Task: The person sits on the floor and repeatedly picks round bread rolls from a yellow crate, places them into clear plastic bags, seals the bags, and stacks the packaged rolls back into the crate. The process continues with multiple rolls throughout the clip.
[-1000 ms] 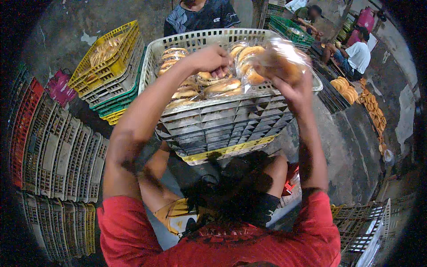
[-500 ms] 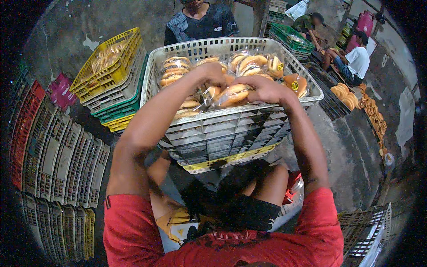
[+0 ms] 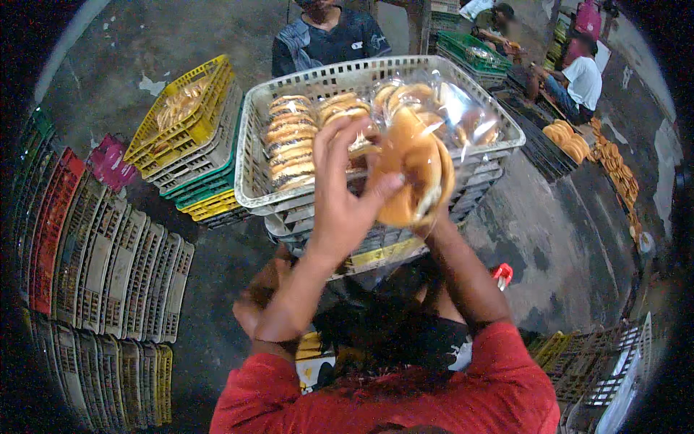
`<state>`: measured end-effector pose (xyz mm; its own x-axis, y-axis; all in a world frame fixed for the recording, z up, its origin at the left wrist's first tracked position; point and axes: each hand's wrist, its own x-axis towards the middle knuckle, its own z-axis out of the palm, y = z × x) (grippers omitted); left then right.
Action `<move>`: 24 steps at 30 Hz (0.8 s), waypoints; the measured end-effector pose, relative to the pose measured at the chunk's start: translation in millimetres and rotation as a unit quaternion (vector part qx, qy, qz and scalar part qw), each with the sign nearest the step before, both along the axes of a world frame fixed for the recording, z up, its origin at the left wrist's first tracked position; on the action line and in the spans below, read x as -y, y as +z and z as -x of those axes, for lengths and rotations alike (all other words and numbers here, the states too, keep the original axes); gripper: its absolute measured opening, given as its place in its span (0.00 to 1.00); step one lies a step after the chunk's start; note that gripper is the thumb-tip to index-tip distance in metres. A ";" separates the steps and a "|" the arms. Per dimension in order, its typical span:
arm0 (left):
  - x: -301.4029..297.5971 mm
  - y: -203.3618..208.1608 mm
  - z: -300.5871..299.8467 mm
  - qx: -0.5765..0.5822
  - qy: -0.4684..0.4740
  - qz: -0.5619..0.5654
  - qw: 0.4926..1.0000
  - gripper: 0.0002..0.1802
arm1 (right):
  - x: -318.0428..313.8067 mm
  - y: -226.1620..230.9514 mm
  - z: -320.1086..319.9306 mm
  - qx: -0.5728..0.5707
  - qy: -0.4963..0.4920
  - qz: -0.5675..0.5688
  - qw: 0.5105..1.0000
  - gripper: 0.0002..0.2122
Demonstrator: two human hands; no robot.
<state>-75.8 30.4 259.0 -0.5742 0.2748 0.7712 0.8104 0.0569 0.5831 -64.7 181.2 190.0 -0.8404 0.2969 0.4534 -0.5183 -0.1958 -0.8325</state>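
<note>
A clear bag of golden filled buns (image 3: 416, 170) is lifted above the near side of a white plastic crate (image 3: 249, 170). My right hand (image 3: 432, 223) holds it from behind and below; most of its fingers are hidden by the buns. My left hand (image 3: 340, 202) is beside the bag, fingers curved and apart, its thumb tip overlapping the bun's left side; whether it touches cannot be made out. Inside the crate, a row of filled buns (image 3: 290, 145) lies along the left, with more buns (image 3: 343, 108) in the middle and bagged buns (image 3: 412, 94) at the right.
The white crate tops a crate stack. A yellow crate (image 3: 210, 87) of buns tops another stack at left. Piled crates (image 3: 108, 267) line the far left. A person (image 3: 329, 40) is beyond the crate; two people sit at back right, near loose buns (image 3: 564, 139).
Both hands have come up out of the crate and toward me, lifting the bagged buns. My left hand has let its fingers spread. The buns at the crate's left now show as a row.
</note>
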 end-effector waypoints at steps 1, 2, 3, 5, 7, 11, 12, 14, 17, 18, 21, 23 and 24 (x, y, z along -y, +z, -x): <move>0.9 -5.0 -15.1 -0.076 0.063 0.021 0.995 0.33 | 5.2 -1.5 -30.7 0.041 -0.096 -0.063 0.993 0.37; 4.7 -15.8 -29.0 -0.016 0.003 0.050 0.999 0.27 | 0.7 -19.3 -46.7 0.090 -0.149 -0.099 0.980 0.29; 9.9 -40.7 -28.7 0.002 -0.111 0.069 0.991 0.30 | -0.4 -42.5 -59.2 0.144 -0.191 -0.135 0.961 0.22; -1.9 -73.1 -60.6 0.196 -0.224 -0.030 0.954 0.38 | -2.1 -69.7 -90.7 0.163 -0.248 -0.128 0.946 0.13; -10.8 -111.6 -77.0 0.247 -0.195 -0.041 0.948 0.41 | 2.2 -74.5 -108.4 0.143 -0.268 -0.147 0.941 0.10; -1.1 -165.8 -82.4 0.458 -0.221 -0.048 0.860 0.42 | -4.0 -99.1 -122.4 0.197 -0.235 -0.196 0.931 0.12; 1.0 -172.0 -80.8 0.497 -0.255 -0.110 0.822 0.42 | -8.5 -105.2 -122.7 0.221 -0.182 -0.132 0.949 0.12; 10.3 -178.4 -73.4 0.555 -0.326 -0.203 0.738 0.42 | -6.5 -105.5 -119.5 0.223 -0.079 0.095 0.967 0.12; 24.2 -172.5 -69.3 0.564 -0.383 -0.180 0.709 0.43 | -7.8 -109.5 -117.4 0.266 -0.079 -0.121 0.953 0.13; 22.4 -159.3 -78.9 0.538 -0.356 -0.148 0.749 0.39 | -5.1 -110.7 -113.1 0.258 -0.059 -0.147 0.953 0.13; 25.2 -156.7 -72.8 0.542 -0.323 -0.081 0.771 0.32 | 17.4 -87.9 -116.5 0.291 0.072 0.145 0.943 0.11; 25.4 -163.4 -73.1 0.455 -0.322 -0.115 0.822 0.23 | 6.1 -121.4 -118.4 0.299 0.066 0.026 0.952 0.09; 30.2 -165.3 -71.6 0.478 -0.326 -0.101 0.809 0.23 | 0.9 -120.2 -121.7 0.277 0.041 -0.057 0.958 0.08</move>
